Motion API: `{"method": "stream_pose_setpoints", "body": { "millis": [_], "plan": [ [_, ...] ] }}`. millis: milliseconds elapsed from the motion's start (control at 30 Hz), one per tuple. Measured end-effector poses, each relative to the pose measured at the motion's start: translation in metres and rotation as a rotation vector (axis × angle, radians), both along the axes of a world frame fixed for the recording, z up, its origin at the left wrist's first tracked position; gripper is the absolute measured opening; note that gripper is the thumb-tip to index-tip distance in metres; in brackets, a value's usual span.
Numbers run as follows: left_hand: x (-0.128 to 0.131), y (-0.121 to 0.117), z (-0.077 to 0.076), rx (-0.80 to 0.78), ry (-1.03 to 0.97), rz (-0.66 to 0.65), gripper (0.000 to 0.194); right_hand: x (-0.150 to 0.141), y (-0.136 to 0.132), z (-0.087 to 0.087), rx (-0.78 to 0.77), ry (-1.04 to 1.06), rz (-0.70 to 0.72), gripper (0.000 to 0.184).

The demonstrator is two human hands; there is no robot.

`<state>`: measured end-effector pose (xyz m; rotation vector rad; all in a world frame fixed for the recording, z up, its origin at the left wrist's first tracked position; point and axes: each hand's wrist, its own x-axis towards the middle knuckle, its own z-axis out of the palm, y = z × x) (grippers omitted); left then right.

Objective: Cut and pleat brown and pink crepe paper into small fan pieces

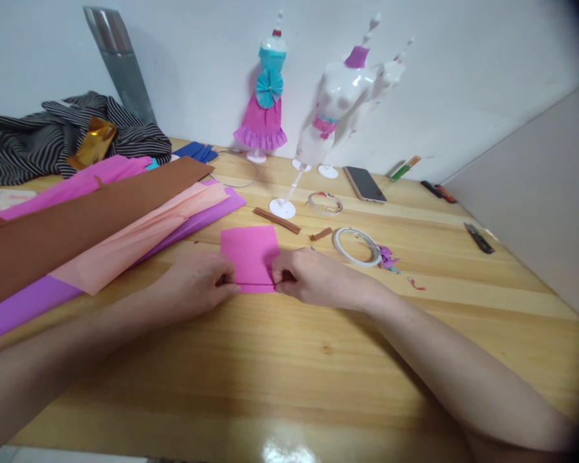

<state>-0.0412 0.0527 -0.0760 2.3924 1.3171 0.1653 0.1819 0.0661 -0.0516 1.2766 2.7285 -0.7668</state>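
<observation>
A pink sheet of crepe paper (249, 254) lies on the wooden table in front of me, its near edge folded over in a narrow strip. My left hand (200, 280) pinches the left end of that fold. At the right end, my right hand (303, 273) grips the fold between thumb and fingers. Just beyond the sheet lie a folded brown paper strip (276, 220) and a small brown scrap (321, 234). A roll of white double-sided tape (336, 247) rests to the right of it.
Brown paper (101, 212), peach paper (145, 238) and purple paper spread over the left side. Small mannequins, one in a pink skirt (265, 119) and one white torso (340, 96), stand by the wall. A phone (365, 184) and a cutter knife (479, 238) lie right.
</observation>
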Motion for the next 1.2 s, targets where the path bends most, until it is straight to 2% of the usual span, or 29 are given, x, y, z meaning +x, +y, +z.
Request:
{"method": "stream_pose_setpoints", "body": {
  "millis": [267,533,667,867,1200],
  "plan": [
    [0.002,-0.003,0.0,0.02,-0.004,0.039,0.023,-0.002,-0.003,0.001,0.022,-0.028,-0.037,0.008],
    [0.003,-0.004,0.005,-0.051,-0.053,0.097,0.008,-0.003,-0.003,0.0,0.063,-0.032,-0.075,0.006],
    [0.005,-0.007,0.005,-0.019,-0.052,0.092,0.004,-0.004,-0.006,-0.002,0.108,-0.076,-0.044,0.009],
    [0.007,-0.005,0.002,-0.081,-0.053,0.119,0.009,-0.006,-0.012,0.0,0.177,-0.087,0.008,0.007],
    [0.005,-0.006,0.001,0.122,-0.047,-0.005,0.015,-0.001,-0.008,-0.001,0.086,-0.039,0.013,0.009]
  ]
}}
